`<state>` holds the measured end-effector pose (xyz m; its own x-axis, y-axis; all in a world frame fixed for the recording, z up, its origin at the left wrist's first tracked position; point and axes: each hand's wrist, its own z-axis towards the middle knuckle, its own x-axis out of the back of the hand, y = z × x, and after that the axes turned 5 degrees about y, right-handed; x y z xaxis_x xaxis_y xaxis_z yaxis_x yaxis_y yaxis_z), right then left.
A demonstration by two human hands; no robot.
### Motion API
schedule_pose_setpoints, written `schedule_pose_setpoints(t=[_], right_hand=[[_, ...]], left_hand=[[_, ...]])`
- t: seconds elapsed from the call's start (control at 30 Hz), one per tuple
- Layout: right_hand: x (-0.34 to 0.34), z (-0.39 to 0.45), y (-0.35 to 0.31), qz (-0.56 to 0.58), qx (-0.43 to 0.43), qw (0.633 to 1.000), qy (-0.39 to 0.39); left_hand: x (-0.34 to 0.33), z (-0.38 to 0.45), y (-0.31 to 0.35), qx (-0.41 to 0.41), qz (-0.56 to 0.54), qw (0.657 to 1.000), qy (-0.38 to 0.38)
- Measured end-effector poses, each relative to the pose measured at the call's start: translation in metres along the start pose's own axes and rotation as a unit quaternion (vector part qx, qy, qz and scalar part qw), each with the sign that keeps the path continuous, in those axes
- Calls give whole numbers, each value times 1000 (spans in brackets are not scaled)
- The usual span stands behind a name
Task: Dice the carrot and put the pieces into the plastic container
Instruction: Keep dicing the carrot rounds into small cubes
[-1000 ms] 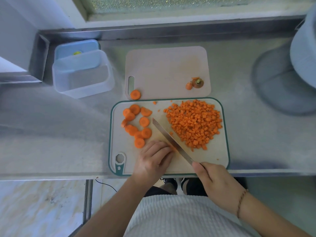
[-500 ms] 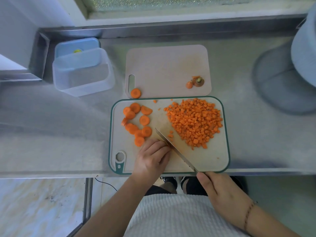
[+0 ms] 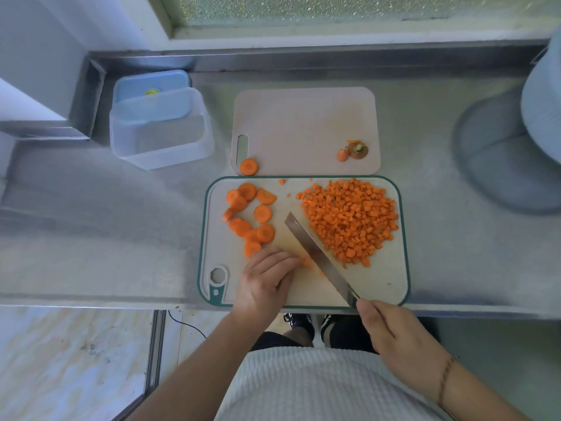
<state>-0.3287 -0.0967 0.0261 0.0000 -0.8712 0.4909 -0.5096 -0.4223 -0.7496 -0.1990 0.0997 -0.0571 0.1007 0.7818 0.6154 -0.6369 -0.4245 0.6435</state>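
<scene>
Orange carrot rounds [image 3: 247, 215] wait at the green-rimmed board's [image 3: 405, 238] left end, dice [image 3: 349, 218] heaped right. The left hand [image 3: 267, 278] pins a piece steady; the right hand [image 3: 391, 335] grips the knife [image 3: 318, 256]. The plastic container [image 3: 161, 132] sits beyond the board's left corner.

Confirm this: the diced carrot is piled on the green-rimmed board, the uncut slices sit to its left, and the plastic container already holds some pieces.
Not quite. The head view shows the plastic container holding no carrot. The diced carrot is piled on the green-rimmed board, with the slices to its left.
</scene>
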Motion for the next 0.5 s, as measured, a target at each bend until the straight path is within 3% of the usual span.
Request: schedule_pose_setpoints(t=[0.23,0.37,0.5], right_hand=[[-7,0,-6,2,22,998,-52],[-1,12,-1,-4,-30,996,-79],[18,29,2,20,-82,995,-45]], left_hand=[[19,-2,-4,55,-5,996,72],[20,5,-4,34,4,997,64],[19,9,-6,3,14,998,53]])
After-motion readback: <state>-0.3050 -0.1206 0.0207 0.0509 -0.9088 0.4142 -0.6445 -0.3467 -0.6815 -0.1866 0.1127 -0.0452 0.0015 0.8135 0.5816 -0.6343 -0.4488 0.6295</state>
